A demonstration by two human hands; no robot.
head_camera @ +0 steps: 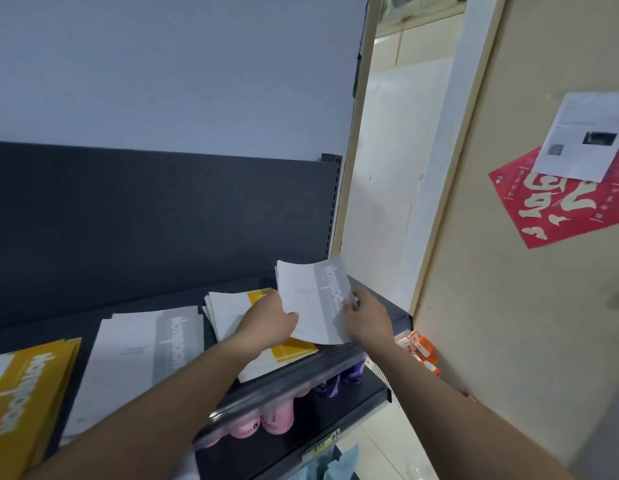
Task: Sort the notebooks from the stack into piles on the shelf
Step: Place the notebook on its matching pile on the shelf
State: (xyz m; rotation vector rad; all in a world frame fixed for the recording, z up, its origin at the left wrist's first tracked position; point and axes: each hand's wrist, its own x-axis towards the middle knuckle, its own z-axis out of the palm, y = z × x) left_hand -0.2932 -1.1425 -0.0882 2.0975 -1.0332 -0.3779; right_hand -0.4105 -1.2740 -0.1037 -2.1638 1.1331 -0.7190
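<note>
**Grey-banded notebook held in both hands over the stack**

The dark shelf (294, 377) carries three groups of notebooks. The stack (228, 313), topped by a yellow-banded cover, lies toward the shelf's right end. Just left of the stack sits the grey pile (135, 355), and further left of it the yellow pile (24, 393), both with their printed bands running front to back.

The grey-banded notebook (308, 296) is over the right part of the stack, overlapping its yellow band. Its long axis runs from the shelf's front edge toward the back panel, leaning slightly right. The grey band with its lettering follows that axis along the right side, and the cover bows a little.

The left hand (266, 318) reaches across the stack with the forearm stretched forward. Its fingers (290, 318) are curled onto the notebook's left edge, grasping it. The right hand (368, 318), right of the stack, pinches the notebook's right edge. Its thumb lies on the grey band; the other fingers there are hidden beneath the cover.
</note>
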